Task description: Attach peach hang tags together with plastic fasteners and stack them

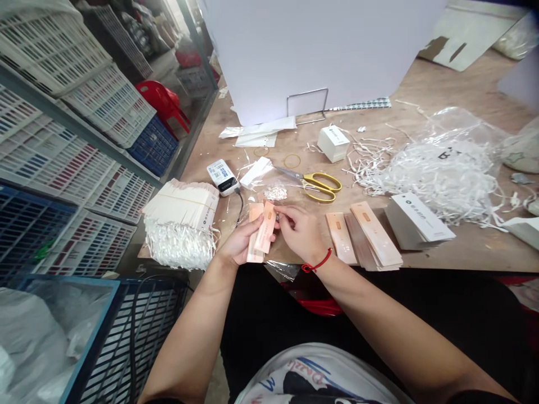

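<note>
Near the table's front edge, my left hand (240, 242) is closed around a couple of long pale-orange card tags (264, 235), one overlapping the other. My right hand (300, 231) pinches at the upper right corner of the front tag; whatever is between its fingertips is too small to make out. A little pile of small white and orange bits (275, 193) lies just beyond the tags. To the right are a few flat orange tags (340, 238) and a fanned stack of similar orange tags (374, 233). Yellow-handled scissors (322, 187) lie open behind my right hand.
At left sits a banded bundle of white tags with strings (181, 205), beside a white device (222, 175) with a cable. White card stacks (419, 221) and a plastic bag of white strings (438, 174) occupy the right. A large white panel (320, 50) stands behind; crates (138, 331) line the left.
</note>
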{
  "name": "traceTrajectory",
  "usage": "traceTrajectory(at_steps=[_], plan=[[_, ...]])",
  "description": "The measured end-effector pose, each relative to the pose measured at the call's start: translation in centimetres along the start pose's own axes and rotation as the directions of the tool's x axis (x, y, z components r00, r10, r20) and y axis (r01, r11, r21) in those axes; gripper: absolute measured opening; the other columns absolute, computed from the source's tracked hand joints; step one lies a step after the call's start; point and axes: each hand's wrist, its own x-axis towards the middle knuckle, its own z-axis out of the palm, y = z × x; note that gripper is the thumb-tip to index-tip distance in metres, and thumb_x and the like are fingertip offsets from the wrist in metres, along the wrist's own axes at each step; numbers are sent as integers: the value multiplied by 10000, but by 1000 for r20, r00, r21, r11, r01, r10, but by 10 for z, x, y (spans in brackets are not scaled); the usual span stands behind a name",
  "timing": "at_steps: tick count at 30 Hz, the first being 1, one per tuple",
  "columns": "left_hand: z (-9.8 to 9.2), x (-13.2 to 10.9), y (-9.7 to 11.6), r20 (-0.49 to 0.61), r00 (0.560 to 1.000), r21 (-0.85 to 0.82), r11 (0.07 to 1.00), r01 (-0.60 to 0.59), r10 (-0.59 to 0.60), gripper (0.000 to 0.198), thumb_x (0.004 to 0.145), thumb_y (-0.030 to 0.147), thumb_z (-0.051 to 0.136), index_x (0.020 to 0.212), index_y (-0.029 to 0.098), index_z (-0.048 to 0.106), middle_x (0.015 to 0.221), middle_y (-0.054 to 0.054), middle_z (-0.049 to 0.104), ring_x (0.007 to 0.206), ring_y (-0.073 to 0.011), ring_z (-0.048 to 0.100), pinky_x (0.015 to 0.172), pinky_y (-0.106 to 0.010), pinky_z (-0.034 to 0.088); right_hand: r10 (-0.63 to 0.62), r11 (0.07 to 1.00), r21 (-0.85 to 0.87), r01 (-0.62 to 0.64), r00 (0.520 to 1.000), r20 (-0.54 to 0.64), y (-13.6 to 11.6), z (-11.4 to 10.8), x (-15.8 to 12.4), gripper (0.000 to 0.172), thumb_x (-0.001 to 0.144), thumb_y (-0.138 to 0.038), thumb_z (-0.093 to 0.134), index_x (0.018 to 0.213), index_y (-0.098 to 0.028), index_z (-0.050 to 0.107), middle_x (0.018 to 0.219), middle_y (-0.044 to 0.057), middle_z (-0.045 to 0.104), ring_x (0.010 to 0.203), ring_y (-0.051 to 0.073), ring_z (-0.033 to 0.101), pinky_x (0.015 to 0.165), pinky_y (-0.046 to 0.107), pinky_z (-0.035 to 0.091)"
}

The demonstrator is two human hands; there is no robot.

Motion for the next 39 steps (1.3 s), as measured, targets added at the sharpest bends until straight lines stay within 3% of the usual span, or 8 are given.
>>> traceTrajectory(at_steps=[4,10,19,23,27,32,39], plan=[[-4,1,0,-1,1000,22,999,28,-28,310,972,349,583,1134,98,666,755,-97,732,565,-185,705,488,-240,565,1,999,50,-2,1000,17,-3,-1,-1,278,934,-268,547,1130,-238,741,1117,49,773,988,215,727,892,387,595],[-9,4,0,23,998,52,997,59,-61,352,993,382,521,1027,78,695,703,-126,726,554,-196,703,477,-244,554,-33,998,62,32,999,17,-6,-4,-2,281,932,-254,551,1144,-228,733,1138,61,761,1030,224,716,907,402,591],[-13,5,-1,49,996,91,993,73,-77,416,991,433,513,1058,69,703,695,-129,729,530,-187,687,463,-241,545,-74,996,47,73,997,5,-5,-3,-1,290,963,-241,508,1125,-211,747,1092,69,770,1029,211,710,941,390,558],[-12,5,-1,67,997,57,998,31,-34,391,976,384,550,1213,95,664,756,-114,743,554,-201,703,458,-254,555,-71,996,48,71,997,6,-4,-2,-2,295,976,-251,498,1116,-215,755,1085,68,769,1026,212,711,935,392,559],[-7,4,-1,81,996,-12,1000,-24,24,551,959,299,589,1495,291,461,902,-67,762,622,-209,732,463,-259,567,-78,996,45,77,997,6,-5,-3,-2,289,971,-240,505,1101,-206,761,1067,73,773,1015,220,713,936,396,559],[-6,3,0,94,996,-18,1000,-2,4,588,965,284,580,1526,338,413,930,-60,764,640,-219,738,465,-281,584,-84,996,40,84,996,14,-6,-5,-1,277,981,-237,493,1064,-203,755,1063,72,767,1000,223,709,909,390,559],[-4,4,1,89,996,23,1000,-8,6,591,940,253,622,1507,264,455,911,-69,768,650,-221,749,514,-272,595,-33,997,-68,37,998,60,-6,-3,1,291,1002,-245,456,1033,-177,737,1006,85,751,964,239,691,879,389,537]])
